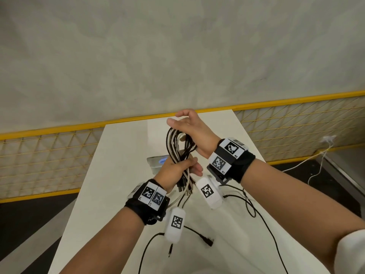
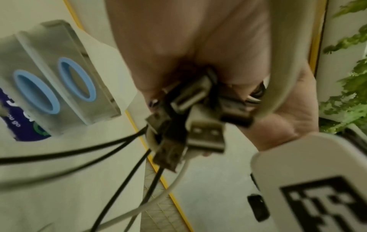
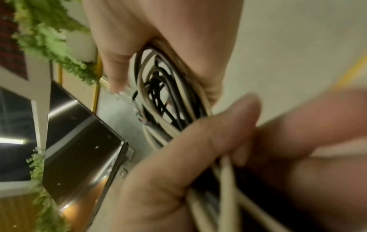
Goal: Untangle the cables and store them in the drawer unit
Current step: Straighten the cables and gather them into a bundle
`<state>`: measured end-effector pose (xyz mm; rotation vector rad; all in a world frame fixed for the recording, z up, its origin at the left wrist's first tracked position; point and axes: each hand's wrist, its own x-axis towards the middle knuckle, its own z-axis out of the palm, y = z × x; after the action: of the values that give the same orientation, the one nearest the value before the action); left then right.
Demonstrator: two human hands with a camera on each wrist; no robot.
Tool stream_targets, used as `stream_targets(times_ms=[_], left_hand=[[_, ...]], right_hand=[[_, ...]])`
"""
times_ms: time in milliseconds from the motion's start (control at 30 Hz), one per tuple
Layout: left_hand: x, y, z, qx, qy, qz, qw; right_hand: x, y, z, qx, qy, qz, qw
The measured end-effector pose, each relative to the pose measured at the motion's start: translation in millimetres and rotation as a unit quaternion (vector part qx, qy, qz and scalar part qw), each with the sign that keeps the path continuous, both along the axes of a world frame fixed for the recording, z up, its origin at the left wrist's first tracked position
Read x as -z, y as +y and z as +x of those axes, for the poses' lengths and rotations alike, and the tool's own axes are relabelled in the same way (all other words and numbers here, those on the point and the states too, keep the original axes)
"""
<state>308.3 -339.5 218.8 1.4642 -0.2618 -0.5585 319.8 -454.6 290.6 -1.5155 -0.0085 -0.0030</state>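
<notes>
A bundle of looped black and white cables [image 1: 178,147] hangs above the white table [image 1: 122,175]. My left hand [image 1: 189,167] grips its lower part in a fist, and several USB plugs [image 2: 200,125] stick out below the fist. My right hand [image 1: 177,119] holds the top of the loops, which pass between its thumb and fingers [image 3: 170,94]. The translucent drawer unit [image 1: 156,162] with blue ring handles [image 2: 76,79] stands on the table just behind my left hand, mostly hidden by it.
Loose black cables lie on the near table, one ending in a barrel plug [image 1: 207,241]. White tagged pods [image 1: 175,224] hang from my wrists. A yellow mesh fence [image 1: 296,125] runs behind the table. A white cord [image 1: 316,161] trails on the floor at right.
</notes>
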Motion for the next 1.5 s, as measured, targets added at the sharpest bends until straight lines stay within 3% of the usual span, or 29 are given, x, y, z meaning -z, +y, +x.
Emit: stream_targets(times_ms=[167,233,333,467,567,633,800,867,1000,1133,1200,1233,1300,1367,1500], left_hand=[[-1,9,4,-0.085,0.011,-0.061,0.994],[-7,10,7,-0.065,0.014,-0.077,0.995],[-10,6,4,-0.025,0.021,-0.079,0.996],[-6,6,-1,-0.046,0.065,-0.101,0.992],[-8,9,2,-0.068,0.108,-0.142,0.981],[-13,11,10,-0.100,0.162,-0.217,0.957],[-18,24,33,-0.192,0.201,-0.288,0.916],[-10,28,42,-0.229,0.211,-0.266,0.912],[12,35,50,-0.340,0.184,-0.166,0.907],[19,34,55,-0.430,0.119,-0.074,0.892],[21,34,59,-0.465,0.091,-0.040,0.880],[22,34,61,-0.474,0.072,-0.021,0.877],[26,36,65,-0.475,0.020,0.028,0.879],[26,37,62,-0.454,-0.045,0.093,0.885],[17,31,35,-0.292,-0.173,0.204,0.918]], right_hand=[[50,-18,-22,-0.178,0.084,-0.066,0.978],[75,-14,-34,-0.232,0.077,-0.125,0.961],[90,-11,-43,-0.208,0.079,-0.098,0.970],[89,-26,-50,-0.248,0.134,-0.028,0.959],[90,-33,-54,-0.253,0.167,-0.072,0.950],[93,-37,-59,-0.237,0.185,-0.104,0.948],[110,-41,-75,-0.142,0.152,-0.220,0.953],[105,-37,-81,-0.153,0.131,-0.297,0.933],[70,-27,-85,-0.232,0.072,-0.486,0.839],[31,-21,-78,-0.279,0.034,-0.561,0.779],[20,-18,-74,-0.296,0.032,-0.561,0.772],[17,-18,-73,-0.296,0.043,-0.541,0.786],[16,-17,-71,-0.284,0.096,-0.459,0.836],[16,-13,-73,-0.292,0.102,-0.450,0.838],[10,-3,-73,-0.271,-0.036,-0.643,0.715]])
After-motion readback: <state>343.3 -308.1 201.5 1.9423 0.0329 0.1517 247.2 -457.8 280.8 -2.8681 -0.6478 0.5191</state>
